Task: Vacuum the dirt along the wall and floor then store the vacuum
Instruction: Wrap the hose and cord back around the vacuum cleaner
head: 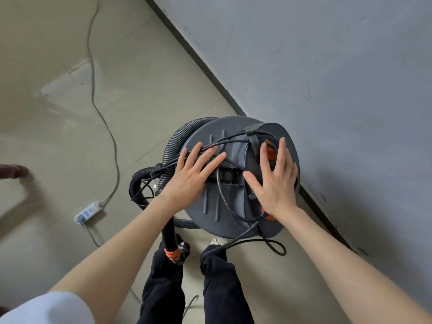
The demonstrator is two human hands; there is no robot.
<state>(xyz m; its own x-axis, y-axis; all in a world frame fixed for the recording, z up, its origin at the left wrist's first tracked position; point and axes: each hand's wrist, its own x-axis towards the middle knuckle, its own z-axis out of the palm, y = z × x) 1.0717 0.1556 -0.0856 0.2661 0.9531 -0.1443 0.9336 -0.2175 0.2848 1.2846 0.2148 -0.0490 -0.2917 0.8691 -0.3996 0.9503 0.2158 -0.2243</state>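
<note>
Nearest, dark trouser legs (pixel 163 288) are seen at the bottom edge, just below the vacuum (pixel 236 197); a loop of black cord (pixel 272 245) hangs off the vacuum's near rim beside them, and a black tube with an orange collar (pixel 171 253) is seen at the vacuum's lower left. The vacuum itself, a round grey drum seen from above, is stood on the tiled floor (pixel 58 78) close against the grey wall (pixel 327 66); loose turns of the cord are draped across its lid. The left hand (pixel 189 181) is laid flat on the lid's left part, fingers straight and spread over the cord, nothing gripped; the right hand (pixel 274 181) is laid flat on the lid's right part, fingers likewise spread and gripping nothing, near an orange part. A ribbed hose (pixel 177 141) is curled round the vacuum's left side. Well to the vacuum's left, a white power strip (pixel 88 212) is lain on the floor; its pale lead (pixel 93 66) is trailed away towards the far edge.
</note>
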